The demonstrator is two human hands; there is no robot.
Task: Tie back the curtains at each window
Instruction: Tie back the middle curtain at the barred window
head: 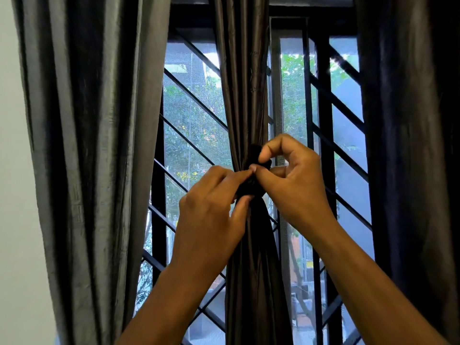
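A dark brown curtain (pixel 244 83) hangs down the middle of the window, gathered into a narrow bunch at its waist. A black tie (pixel 254 151) is wrapped around that bunch. My left hand (pixel 211 215) pinches the tie from the left with thumb and forefinger. From the right, my right hand (pixel 291 175) pinches the tie too, its fingertips meeting those of the left hand. Most of the tie is hidden behind my fingers.
A grey curtain (pixel 87 145) hangs loose at the left beside a white wall (pixel 15 195). A dark curtain (pixel 410 145) hangs at the right. Behind them is a window with a black metal grille (pixel 323 120) and trees outside.
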